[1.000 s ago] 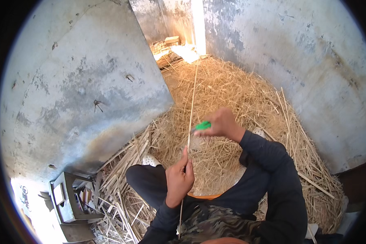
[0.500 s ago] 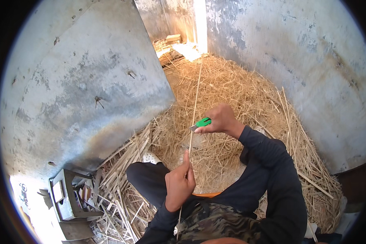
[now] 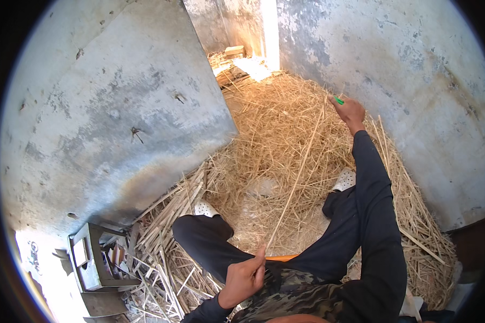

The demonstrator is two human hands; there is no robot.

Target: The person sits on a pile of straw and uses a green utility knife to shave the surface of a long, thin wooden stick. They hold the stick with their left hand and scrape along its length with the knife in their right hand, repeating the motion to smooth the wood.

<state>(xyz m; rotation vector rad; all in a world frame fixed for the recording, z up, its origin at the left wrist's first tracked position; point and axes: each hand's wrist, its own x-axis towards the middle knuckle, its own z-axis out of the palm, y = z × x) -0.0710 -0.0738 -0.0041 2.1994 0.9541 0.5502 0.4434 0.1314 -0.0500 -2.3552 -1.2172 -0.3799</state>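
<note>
Sitting low at the left edge, a grey metal box point(image 3: 89, 261) rests among loose split stalks against the foot of a pale concrete wall point(image 3: 118, 113). Just right of it, the person's left knee and a white perforated shoe point(image 3: 203, 208) lie on the straw. The left hand point(image 3: 245, 277), close to the body, has its grip pinched shut on the near end of a long straw stalk point(image 3: 296, 177). The stalk runs up and to the right over the straw heap point(image 3: 285, 124) that covers the floor. A second white shoe point(image 3: 345, 179) shows beside the dark sleeve. Far out at arm's length, the right hand point(image 3: 350, 111) has its grip clamped on a small green tool point(image 3: 338, 100) at the stalk's far end, near the right-hand wall point(image 3: 415, 70).
</note>
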